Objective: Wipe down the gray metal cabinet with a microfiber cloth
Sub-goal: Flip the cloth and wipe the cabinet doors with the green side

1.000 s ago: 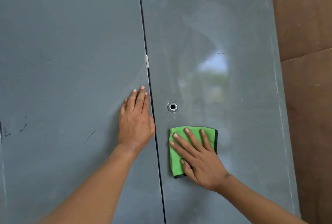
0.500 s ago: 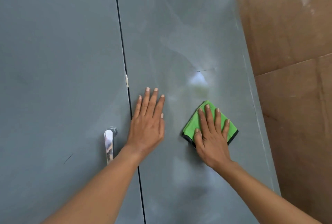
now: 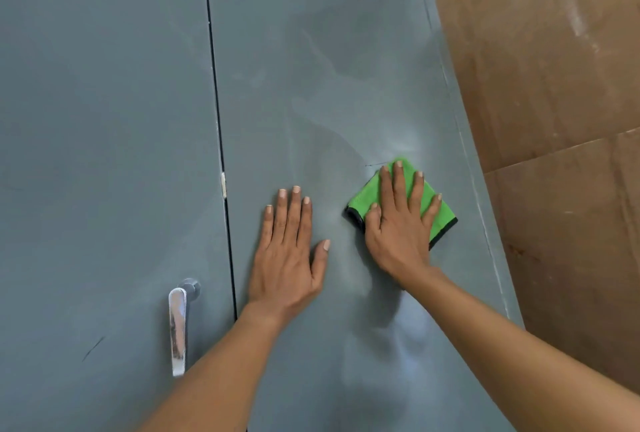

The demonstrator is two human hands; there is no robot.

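Right hand [image 3: 398, 234]: flat, fingers straight, pressing the green cloth [image 3: 369, 197] on the gray cabinet [image 3: 329, 68]'s right door; it has slid higher and more right.
Left hand [image 3: 287, 251]: flat, fingers straight, still on the same door.
Handle [image 3: 178, 327]: left door.

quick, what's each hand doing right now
Left hand: open, flat on the cabinet door.
Right hand: open, straight fingers pressing the green cloth to the door.
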